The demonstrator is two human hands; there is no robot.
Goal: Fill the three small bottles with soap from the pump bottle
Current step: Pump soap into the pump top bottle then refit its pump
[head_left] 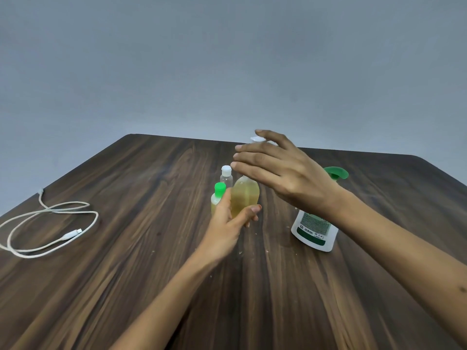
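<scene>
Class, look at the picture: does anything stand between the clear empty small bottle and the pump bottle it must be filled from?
Yes. The right hand, holding a white cap, and the larger bottle of yellow soap that the left hand grips lie between the clear bottle and the pump bottle.

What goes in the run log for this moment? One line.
left hand grips soap-filled bottle | right hand holds white cap | clear bottle unfilled

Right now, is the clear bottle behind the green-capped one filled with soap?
No, the clear bottle with the white cap looks empty, unlike the yellow-filled green-capped bottle.
</scene>
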